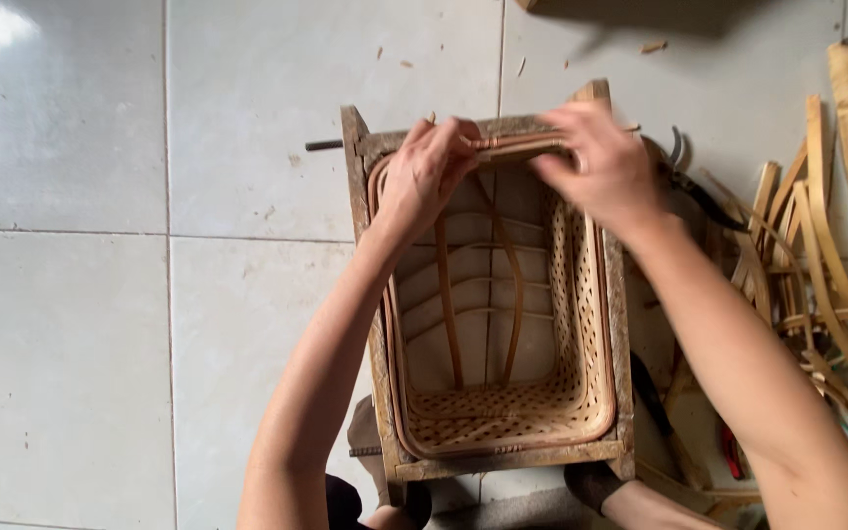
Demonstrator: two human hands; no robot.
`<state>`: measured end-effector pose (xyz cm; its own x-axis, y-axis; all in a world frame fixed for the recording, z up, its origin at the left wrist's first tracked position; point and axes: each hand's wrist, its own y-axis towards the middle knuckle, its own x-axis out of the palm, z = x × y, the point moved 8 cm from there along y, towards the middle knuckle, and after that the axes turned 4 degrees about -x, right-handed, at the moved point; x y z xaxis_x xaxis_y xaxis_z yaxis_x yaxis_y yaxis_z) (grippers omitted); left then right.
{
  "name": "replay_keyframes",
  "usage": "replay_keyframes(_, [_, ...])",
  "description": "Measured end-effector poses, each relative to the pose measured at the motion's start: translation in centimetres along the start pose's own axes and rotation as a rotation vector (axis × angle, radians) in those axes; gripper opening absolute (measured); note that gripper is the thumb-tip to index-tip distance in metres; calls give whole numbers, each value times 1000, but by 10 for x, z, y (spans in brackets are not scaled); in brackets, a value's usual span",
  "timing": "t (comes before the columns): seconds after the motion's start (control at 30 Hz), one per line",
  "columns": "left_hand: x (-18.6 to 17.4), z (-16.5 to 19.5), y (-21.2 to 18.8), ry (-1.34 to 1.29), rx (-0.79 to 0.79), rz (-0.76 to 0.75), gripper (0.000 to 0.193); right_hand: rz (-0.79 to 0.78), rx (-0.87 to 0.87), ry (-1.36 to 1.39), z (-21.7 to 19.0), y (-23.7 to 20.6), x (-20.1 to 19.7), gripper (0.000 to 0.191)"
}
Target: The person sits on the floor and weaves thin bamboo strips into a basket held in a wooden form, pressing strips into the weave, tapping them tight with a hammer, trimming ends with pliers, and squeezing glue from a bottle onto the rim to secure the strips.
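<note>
A woven bamboo basket [503,412] sits inside a rough wooden frame [623,324] on the tiled floor. Thin bamboo strips [447,294] bend down its inside. My left hand [424,177] pinches the basket's far rim from the left. My right hand [601,167] grips the same far rim strip [517,147] from the right. Both hands press the strip against the frame's top edge.
A heap of loose bamboo strips [797,245] lies at the right, with dark-handled pliers [699,191] beside the frame. A metal rod [324,145] sticks out of the frame's left corner. Small chips scatter over the white floor tiles [100,324]. My feet [591,483] show at the bottom.
</note>
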<state>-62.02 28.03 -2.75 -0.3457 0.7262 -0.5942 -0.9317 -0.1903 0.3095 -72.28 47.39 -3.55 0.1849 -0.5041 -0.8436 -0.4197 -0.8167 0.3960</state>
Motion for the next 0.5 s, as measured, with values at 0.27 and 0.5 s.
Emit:
replay_keyframes(0.27, [-12,25,-4,4,89,-1,25,128,-299,-467,-60,28,32,10])
replay_keyframes(0.5, [-2,24,-7,177,129,-114,22,151,-346,-409,-71,14,19,6])
